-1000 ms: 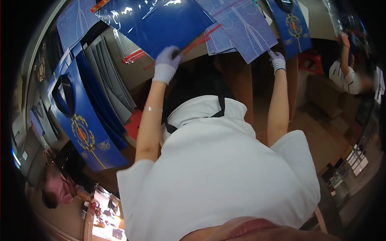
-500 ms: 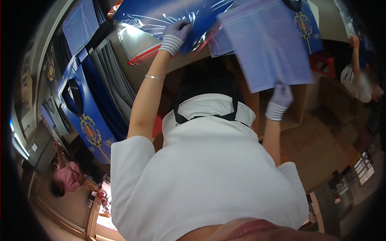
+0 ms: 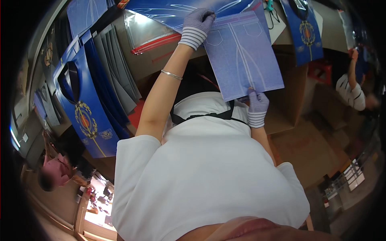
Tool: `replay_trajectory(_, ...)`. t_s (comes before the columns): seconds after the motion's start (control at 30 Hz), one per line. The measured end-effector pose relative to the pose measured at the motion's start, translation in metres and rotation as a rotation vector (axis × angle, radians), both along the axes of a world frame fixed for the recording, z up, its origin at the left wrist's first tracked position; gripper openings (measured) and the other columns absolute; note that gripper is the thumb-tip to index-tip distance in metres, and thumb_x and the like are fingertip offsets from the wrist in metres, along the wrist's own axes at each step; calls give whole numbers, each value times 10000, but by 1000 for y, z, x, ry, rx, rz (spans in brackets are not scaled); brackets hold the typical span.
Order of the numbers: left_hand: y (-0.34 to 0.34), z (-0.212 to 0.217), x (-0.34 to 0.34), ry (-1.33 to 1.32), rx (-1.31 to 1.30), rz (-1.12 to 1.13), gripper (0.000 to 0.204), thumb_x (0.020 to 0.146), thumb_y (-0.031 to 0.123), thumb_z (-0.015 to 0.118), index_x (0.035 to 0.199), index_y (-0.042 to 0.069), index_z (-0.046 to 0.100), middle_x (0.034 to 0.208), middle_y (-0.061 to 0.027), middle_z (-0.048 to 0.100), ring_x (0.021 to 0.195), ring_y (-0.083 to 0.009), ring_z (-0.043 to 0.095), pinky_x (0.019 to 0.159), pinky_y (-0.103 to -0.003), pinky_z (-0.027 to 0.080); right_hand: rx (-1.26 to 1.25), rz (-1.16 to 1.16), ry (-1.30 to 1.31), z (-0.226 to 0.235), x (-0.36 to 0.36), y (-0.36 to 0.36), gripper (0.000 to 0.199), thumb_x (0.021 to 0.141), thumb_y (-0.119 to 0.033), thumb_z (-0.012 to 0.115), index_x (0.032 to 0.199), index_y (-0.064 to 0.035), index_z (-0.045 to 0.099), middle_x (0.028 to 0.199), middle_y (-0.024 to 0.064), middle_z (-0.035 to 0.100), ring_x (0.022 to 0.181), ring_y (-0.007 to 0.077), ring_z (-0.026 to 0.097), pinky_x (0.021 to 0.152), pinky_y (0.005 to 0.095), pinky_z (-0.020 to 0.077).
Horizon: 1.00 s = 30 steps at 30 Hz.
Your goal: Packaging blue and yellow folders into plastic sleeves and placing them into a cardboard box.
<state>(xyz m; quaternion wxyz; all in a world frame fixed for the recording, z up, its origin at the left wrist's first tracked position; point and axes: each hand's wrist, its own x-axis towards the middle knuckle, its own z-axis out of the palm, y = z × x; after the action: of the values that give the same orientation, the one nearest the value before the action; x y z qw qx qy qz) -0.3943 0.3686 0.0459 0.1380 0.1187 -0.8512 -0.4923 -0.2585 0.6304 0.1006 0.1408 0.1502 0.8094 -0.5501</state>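
Closest in, the right hand [image 3: 257,107] in its striped work glove has its grip pinched on the bottom edge of a pale blue printed sheet [image 3: 245,52], the one with a jeans-pocket pattern on it, and further up the left hand [image 3: 198,25], gloved the same, has its grip closed on the sheet's top left corner. So the sheet hangs stretched between two small pinch points, held out over the front edge of the worktop [image 3: 161,60] rather than lying flat on it. That's the weak spot imo: with only a corner and an edge held, the free right side can droop or fold over, and if either pinch slips on the smooth surface, the sheet could swing down toward the cardboard box [image 3: 289,100] beside the legs. A hard tug between the hands could also crease it or tear the corner. The left forearm has a thin bracelet [image 3: 171,74], which might catch on the glossy dark blue sheet [image 3: 177,12] lying right under that hand, and dragging that one could shift it. Just left of there sits a clear plastic bag with a red zip strip [image 3: 150,38], slippery looking and easy to knock off the edge. Further left, a stack of dark blue cartons with gold crests [image 3: 86,116] leans in a row, near enough that an elbow swing could nudge them.
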Motion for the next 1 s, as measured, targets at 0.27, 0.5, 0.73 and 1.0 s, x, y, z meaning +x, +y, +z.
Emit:
replay_trajectory(0.27,-9,-9,16,34,67,10,170,761,173,606,857,38,646,814,-129,623,741,-265,609,693,-321,485,166,200,54,-15,-7,3,211,811,-126,599,676,34,570,612,101,588,455,182,494,487,258,412)
replay_trajectory(0.5,-15,7,35,-27,66,-35,148,771,140,595,859,31,642,818,-126,627,756,-247,615,696,-314,488,-428,11,-420,-10,-31,-13,191,822,-133,567,824,57,551,607,106,585,474,176,570,455,264,470)
replay_trajectory(0.73,-1,27,80,-74,109,-180,148,783,61,597,916,2,622,851,-98,632,785,-175,608,733,-270,481,-193,793,-5,-78,-147,-107,302,730,-209,651,931,4,579,741,90,622,624,150,581,566,282,462)
replay_trajectory(1.0,-49,-49,109,-379,179,2,176,802,92,564,950,19,625,928,-113,643,864,-176,617,800,-269,473,113,1798,-146,-123,-115,-114,177,684,-167,618,834,-87,667,808,105,653,744,230,616,711,332,480)
